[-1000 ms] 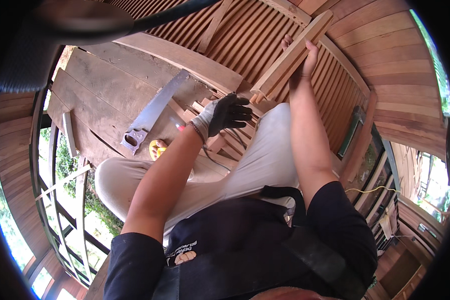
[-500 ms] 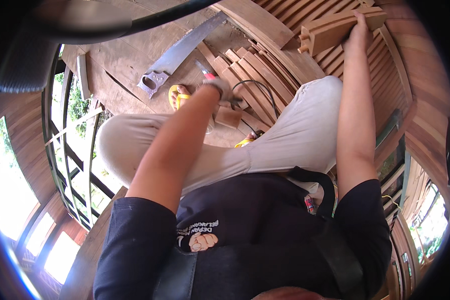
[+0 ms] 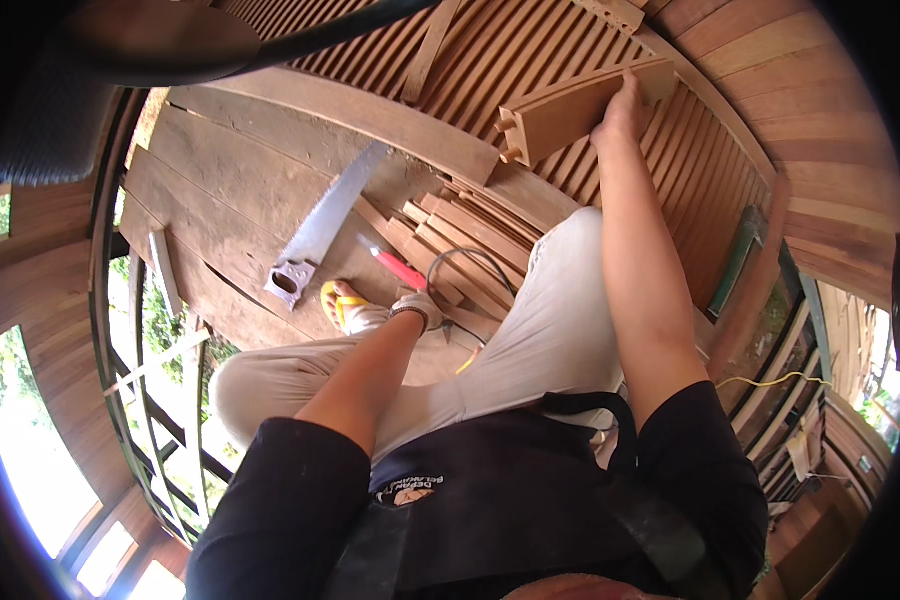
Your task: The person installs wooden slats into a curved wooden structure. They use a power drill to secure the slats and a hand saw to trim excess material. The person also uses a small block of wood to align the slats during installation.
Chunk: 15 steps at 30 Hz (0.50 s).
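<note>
The right hand [image 3: 625,105] was up on the grooved wooden board [image 3: 580,105], palm and fingers pressed flat along its upper edge, gripping it where it lay tilted against the slatted wooden wall [image 3: 530,40]. The board's cut end, with its tongue-and-groove profile, faced left, away from the hand.

Down from that board, toward the person, the left hand [image 3: 418,305] was in a light work glove with a band at the wrist. It was low over the pile of short wood offcuts [image 3: 460,235], right beside the red-handled tool [image 3: 398,268] lying on them. Fingers were curled under and out of sight, so whether that hand was closed on anything I could not tell.

Left of the board and lower, a handsaw [image 3: 325,225] lay flat on the plank floor [image 3: 210,200], blade pointing up toward the board, grey handle nearest the person. Just below the saw handle sat a foot in a yellow sandal [image 3: 340,305], near the gloved hand. A dark cable [image 3: 465,262] looped over the offcuts, between the board and the left hand. A long loose plank [image 3: 370,120] lay across the floor, its right end just below the board's cut end. Light trousers [image 3: 530,340] covered the bent knee under the right forearm.
</note>
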Each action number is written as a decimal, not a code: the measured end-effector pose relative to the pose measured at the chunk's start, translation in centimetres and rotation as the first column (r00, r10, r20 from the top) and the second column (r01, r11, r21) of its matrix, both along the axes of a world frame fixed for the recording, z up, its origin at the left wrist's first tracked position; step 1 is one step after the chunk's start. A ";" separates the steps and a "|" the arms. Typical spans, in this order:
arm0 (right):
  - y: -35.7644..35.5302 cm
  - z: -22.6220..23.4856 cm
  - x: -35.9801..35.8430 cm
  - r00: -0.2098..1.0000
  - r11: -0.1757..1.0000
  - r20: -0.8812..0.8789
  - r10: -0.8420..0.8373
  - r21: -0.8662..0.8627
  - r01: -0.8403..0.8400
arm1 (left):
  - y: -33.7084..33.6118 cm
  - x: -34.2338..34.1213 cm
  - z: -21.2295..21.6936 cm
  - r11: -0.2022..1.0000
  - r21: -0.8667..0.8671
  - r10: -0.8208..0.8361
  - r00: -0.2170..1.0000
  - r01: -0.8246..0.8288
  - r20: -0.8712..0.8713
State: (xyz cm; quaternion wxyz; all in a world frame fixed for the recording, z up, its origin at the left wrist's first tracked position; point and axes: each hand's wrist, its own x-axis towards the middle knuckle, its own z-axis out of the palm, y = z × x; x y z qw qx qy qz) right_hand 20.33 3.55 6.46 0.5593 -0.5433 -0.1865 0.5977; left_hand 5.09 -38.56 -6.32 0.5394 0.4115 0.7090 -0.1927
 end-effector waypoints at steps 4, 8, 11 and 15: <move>-0.2 1.0 0.6 0.973 1.000 -0.228 0.023 0.017 -0.019 | 4.2 -5.2 3.6 0.938 -0.205 0.341 0.853 -0.280 0.396; 0.7 0.1 2.0 0.874 0.974 -0.432 0.223 0.137 -0.181 | 11.1 -5.9 12.7 0.620 -0.356 0.692 0.274 -0.699 0.668; 1.1 -0.1 2.2 0.834 0.975 -0.506 0.220 0.077 -0.210 | 14.7 -3.5 17.6 0.505 -0.482 0.676 -0.019 -0.715 0.736; -0.9 3.8 1.7 0.900 0.961 -0.338 0.274 0.056 -0.271 | 14.3 3.3 18.0 0.536 -0.245 0.420 0.003 -0.808 0.907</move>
